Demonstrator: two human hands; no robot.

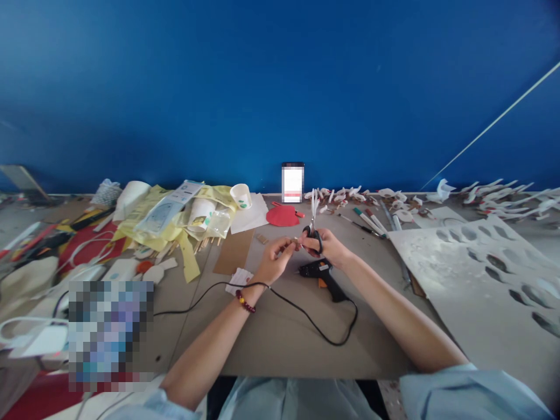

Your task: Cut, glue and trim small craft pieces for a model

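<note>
A small piece [296, 240] is pinched between the fingertips of the left hand [279, 256], held above the table [271, 350] in front of the wearer. The scissors [313, 217] are gripped by their dark handles in the right hand [327, 247], blades pointed up and away from the piece; the right fingertips are brought close to it, though contact cannot be confirmed. For good handling, it is judged that the piece should be steadied by its edges with light pressure, the blades kept turned clear of the left fingers, and the wrists kept off the glue gun [324, 274] and its cable [301, 315] just below. The piece appears tan and tiny, mostly covered by fingers; its outline and material cannot be made out.
</note>
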